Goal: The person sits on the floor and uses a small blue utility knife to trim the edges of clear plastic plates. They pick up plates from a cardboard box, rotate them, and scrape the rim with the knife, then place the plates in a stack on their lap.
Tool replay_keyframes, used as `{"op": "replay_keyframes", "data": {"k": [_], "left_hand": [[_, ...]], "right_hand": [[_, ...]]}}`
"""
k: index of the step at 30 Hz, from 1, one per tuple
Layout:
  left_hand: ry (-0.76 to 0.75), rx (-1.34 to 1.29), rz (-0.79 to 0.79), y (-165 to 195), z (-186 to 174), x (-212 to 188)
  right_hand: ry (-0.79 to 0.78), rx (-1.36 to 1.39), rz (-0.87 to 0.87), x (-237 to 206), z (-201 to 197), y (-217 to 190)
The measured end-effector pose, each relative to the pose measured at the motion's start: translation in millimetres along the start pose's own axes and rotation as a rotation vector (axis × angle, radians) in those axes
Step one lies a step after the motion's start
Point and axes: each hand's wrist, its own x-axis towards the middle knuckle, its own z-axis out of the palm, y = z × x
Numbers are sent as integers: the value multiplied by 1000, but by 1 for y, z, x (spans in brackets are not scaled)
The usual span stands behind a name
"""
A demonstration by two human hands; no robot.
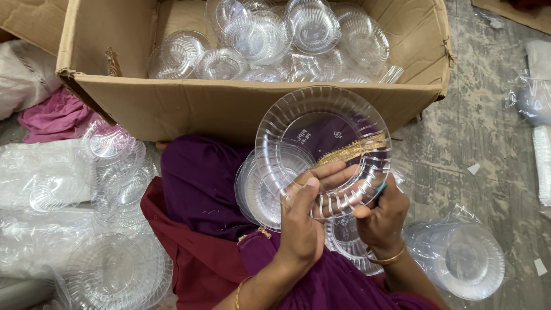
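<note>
While my left hand (301,229) and right hand (381,215) grip one clear plate (323,150), many plates (270,40) wait in the box (229,106); stacks (115,172) lie beside me on the floor.

Seen from above, the left hand (301,229) and right hand (381,221) are both bare, without gloves or rings in view. A thin gold bangle (389,259) circles the right wrist at about 5 o'clock, and a second slim gold bangle (238,293) rings the left forearm near 6 o'clock. A deep purple garment (201,183) with gold edging (351,150) drapes the lap over a maroon cloth (189,258) at 7 o'clock.
</note>
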Motion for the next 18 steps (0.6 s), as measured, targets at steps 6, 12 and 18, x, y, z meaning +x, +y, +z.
{"op": "replay_keyframes", "data": {"k": [6, 12, 18], "left_hand": [[-50, 94, 99, 0, -5, 3], [-190, 296, 199, 12, -23, 0], [-224, 336, 232, 17, -36, -5]], "right_hand": [[-40, 22, -90, -24, 13, -2], [-27, -67, 131, -9, -19, 36], [-394, -253, 382, 6, -47, 73]]}}
